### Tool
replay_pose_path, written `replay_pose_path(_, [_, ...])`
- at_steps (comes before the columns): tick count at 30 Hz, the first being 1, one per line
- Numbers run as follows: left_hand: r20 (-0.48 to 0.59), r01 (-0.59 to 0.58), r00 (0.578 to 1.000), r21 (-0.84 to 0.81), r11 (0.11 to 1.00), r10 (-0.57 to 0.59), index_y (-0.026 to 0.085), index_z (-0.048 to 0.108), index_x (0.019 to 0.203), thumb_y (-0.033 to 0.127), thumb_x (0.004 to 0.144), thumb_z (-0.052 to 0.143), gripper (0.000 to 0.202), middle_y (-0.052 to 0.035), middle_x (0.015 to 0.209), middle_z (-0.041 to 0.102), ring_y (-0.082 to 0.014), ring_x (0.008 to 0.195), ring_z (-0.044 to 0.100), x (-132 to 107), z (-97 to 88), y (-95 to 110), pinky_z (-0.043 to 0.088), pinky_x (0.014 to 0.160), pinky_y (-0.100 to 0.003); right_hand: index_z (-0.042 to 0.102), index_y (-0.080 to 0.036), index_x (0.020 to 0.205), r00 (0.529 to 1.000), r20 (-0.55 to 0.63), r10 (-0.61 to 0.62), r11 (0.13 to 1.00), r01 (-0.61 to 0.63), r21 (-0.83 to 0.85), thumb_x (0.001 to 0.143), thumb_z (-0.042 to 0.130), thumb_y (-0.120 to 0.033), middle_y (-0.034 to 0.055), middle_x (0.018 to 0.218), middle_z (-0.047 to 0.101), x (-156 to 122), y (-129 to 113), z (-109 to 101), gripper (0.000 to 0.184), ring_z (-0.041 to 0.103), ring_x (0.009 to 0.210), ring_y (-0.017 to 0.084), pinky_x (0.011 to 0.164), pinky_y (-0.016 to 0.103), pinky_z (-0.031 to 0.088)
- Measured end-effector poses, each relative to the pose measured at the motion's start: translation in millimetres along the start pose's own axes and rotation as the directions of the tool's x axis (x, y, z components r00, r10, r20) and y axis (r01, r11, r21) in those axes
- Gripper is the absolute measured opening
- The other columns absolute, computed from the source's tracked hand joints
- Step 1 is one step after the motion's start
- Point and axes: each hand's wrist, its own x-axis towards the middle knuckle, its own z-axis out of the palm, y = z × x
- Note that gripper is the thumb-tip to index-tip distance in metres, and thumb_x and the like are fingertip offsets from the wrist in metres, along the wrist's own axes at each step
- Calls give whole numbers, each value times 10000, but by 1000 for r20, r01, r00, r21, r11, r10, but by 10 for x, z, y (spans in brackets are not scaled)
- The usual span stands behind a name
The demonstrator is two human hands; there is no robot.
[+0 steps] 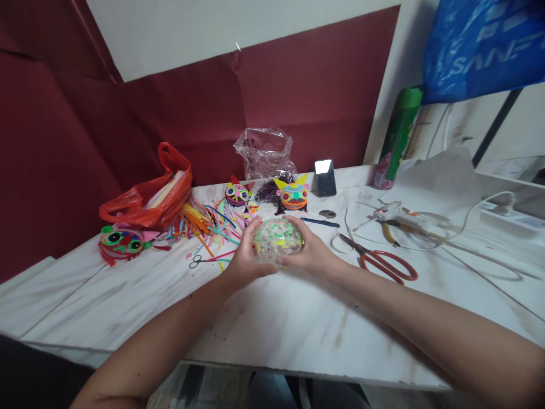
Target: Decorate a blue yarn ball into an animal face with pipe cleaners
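Note:
Between my two hands is a clear, rounded, see-through container (279, 237) with green, yellow and red specks showing on or inside it. My left hand (250, 250) wraps round its left side, and my right hand (309, 247) grips the right side. Whether it touches the table cannot be made out. Just beyond it stand two small colourful animal-face figures, one with yellow horns (293, 193) and one with red horns (238, 194). Thin colourful strips (204, 224) lie left of my left hand, close to small scissors (196, 261).
Red-handled scissors (385, 264) and a dark craft knife (320, 222) lie to the right. A glue gun (389, 210) with a white cord is farther right. A red bag (147, 199), a green-faced figure (121, 241), a phone (325, 179), a green spray can (398, 139) and a clear bag (266, 150) stand around.

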Motion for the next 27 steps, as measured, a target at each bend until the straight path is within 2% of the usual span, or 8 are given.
replay_pose_path(3, [16,4,1000,198,980,-7,237,283,1445,475,444,887,1193,-172,1533,232,-395,1398,277,-33,1,49,309,1112,-535,421,-242,1336,1000,10,13,1000,-13,22,513,847,-355,104,1330,488,-21,6,28,933,470,1249,309,1074,476,364])
replay_pose_path(5, [5,52,999,233,971,-54,229,300,1431,441,459,890,1157,-176,1494,301,-393,1364,339,-45,14,94,324,1104,-531,422,-232,1338,1000,3,31,999,-31,26,499,852,-353,110,1335,490,-41,7,56,950,477,1243,314,1070,481,372])
replay_pose_path(7, [1,74,997,219,973,-76,228,325,1405,413,477,888,1102,-166,1452,365,-376,1334,388,-48,20,131,351,1092,-509,415,-212,1352,999,10,42,998,-43,42,500,850,-360,124,1343,490,-57,3,70,967,479,1244,322,1066,483,380])
replay_pose_path(9, [12,62,998,190,980,-66,224,335,1386,419,484,884,1074,-163,1413,416,-367,1304,429,-44,15,156,389,1065,-494,402,-207,1378,999,41,30,996,-33,77,572,812,-373,129,1380,471,-63,-9,63,919,471,1265,313,1069,473,384])
replay_pose_path(12, [22,32,999,131,991,-36,228,317,1383,482,490,867,1080,-166,1362,474,-355,1258,484,-38,8,171,433,1020,-485,389,-258,1412,995,97,2,988,-17,155,732,691,-365,79,1458,424,-63,-44,32,751,441,1315,268,1094,444,370])
replay_pose_path(14, [1,13,1000,110,994,-13,237,304,1384,518,487,859,1091,-169,1358,480,-346,1246,499,-39,17,172,441,1011,-477,390,-289,1418,994,111,8,976,-32,217,775,640,-340,39,1480,415,-65,-73,24,692,426,1335,246,1103,429,364])
replay_pose_path(19, [-39,4,999,95,995,0,258,272,1387,543,499,847,1095,-173,1390,450,-338,1254,498,-55,58,169,441,1017,-478,400,-300,1413,993,79,92,926,-115,359,753,591,-297,10,1456,464,-82,-123,96,687,460,1315,242,1079,433,400])
replay_pose_path(27, [-57,2,998,70,998,2,262,272,1369,503,499,857,1075,-173,1412,424,-350,1262,488,-84,104,139,452,1004,-484,455,-282,1336,987,39,154,842,-152,518,686,582,-248,42,1345,568,-106,-133,176,663,551,1212,267,1025,456,447])
